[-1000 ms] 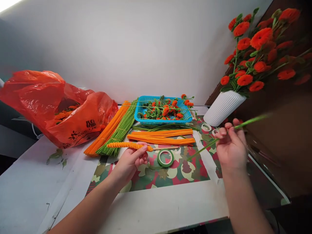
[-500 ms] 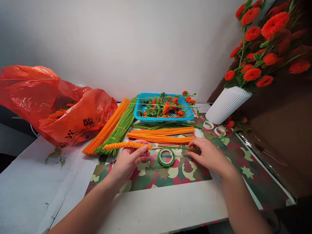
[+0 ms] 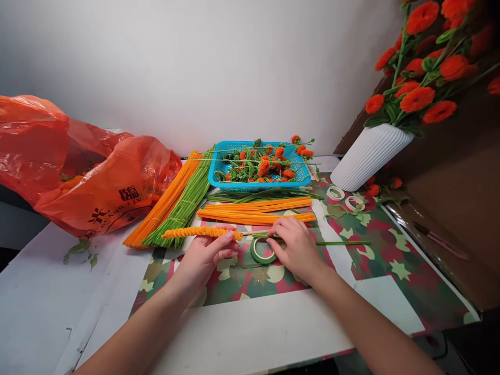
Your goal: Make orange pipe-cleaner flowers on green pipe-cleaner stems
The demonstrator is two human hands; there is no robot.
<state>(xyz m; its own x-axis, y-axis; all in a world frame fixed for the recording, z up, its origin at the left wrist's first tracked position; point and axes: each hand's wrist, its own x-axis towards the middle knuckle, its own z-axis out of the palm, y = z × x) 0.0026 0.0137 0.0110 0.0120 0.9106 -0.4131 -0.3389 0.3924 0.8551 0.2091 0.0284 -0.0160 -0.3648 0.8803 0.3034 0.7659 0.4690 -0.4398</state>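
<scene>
My left hand (image 3: 213, 251) is closed around an orange pipe cleaner coil (image 3: 187, 233), wound in tight turns and lying level. A thin wooden stick (image 3: 250, 233) pokes out of the coil's right end. My right hand (image 3: 297, 250) pinches near the stick's far end, and a green stem (image 3: 344, 242) runs out from under it to the right. Exactly how stick and stem meet is hidden by the fingers. Beneath the right fingertips lies a roll of green floral tape (image 3: 255, 255), partly covered by them. Loose orange pipe cleaners (image 3: 234, 214) lie just beyond both hands.
A blue basket (image 3: 213, 179) with orange flowers stands at the back. Left of it lie orange (image 3: 164, 203) and green pipe cleaner bundles (image 3: 179, 208), then a red plastic bag (image 3: 128, 161). A white vase (image 3: 367, 156) leans at right, near white tape rolls (image 3: 336, 194).
My right hand has slid left along the green stem, toward the wooden stick, so more stem shows to its right. My left hand stays about the same. The view has shifted slightly.
</scene>
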